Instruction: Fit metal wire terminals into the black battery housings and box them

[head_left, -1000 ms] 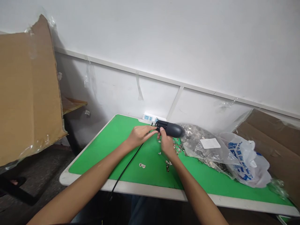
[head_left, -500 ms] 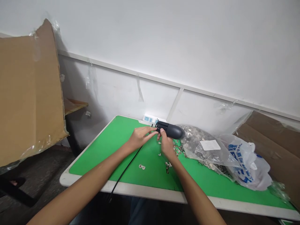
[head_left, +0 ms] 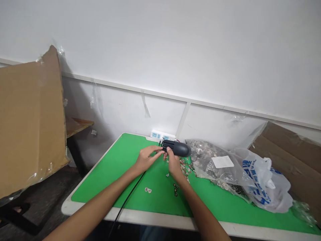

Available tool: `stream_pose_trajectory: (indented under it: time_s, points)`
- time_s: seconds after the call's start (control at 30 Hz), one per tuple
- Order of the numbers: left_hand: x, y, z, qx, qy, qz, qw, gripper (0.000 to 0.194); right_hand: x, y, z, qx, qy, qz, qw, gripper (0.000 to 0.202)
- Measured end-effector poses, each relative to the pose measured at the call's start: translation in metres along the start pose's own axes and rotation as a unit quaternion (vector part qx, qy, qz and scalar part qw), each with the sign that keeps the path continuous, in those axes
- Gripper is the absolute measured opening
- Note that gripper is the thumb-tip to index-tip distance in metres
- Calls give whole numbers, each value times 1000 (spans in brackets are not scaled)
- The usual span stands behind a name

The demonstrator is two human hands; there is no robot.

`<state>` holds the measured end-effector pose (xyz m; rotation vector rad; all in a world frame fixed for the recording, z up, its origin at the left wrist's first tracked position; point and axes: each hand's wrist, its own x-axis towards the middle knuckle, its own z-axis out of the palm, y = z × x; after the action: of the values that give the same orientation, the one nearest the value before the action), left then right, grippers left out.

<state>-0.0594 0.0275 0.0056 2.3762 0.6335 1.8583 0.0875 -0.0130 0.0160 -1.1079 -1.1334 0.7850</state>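
A dark, rounded, elongated device (head_left: 182, 149) is held up over the green table mat (head_left: 112, 164). My right hand (head_left: 173, 162) is closed round its underside, with the thumb on its near edge. At the slotted left end, my left hand (head_left: 149, 157) has thumb and fingertips pinched together, touching the device; anything small between them is too small to make out. A black cable (head_left: 130, 194) runs from under my left hand down over the table's front edge. Small metal parts (head_left: 147, 190) lie on the mat below the hands, with darker ones (head_left: 175, 189) beside my right forearm.
A white power strip (head_left: 156, 135) stands at the table's back edge. To the right lie a clear bag of metal parts (head_left: 205, 160), a white plastic bag with blue print (head_left: 273, 187) and brown cardboard (head_left: 288, 150). Large cardboard (head_left: 30, 127) stands at the left.
The whole view has shifted, so the table, hands and device appear lower. Both hands keep much the same hold on the device.
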Motion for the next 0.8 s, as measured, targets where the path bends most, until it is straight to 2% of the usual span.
stream_pose_trajectory:
  time_s: [0.17, 0.5, 0.8]
  points:
    - [-2, 0, 0, 28, 19, -2, 999, 16, -2, 3, 4, 7, 5, 29, 1000, 64]
    - [1, 4, -4, 13, -6, 5, 1000, 13, -6, -1, 4, -3, 21, 68, 997, 61]
    - [12, 8, -17, 56, -48, 58, 996, 34, -10, 9, 3, 0, 39, 82, 996, 55]
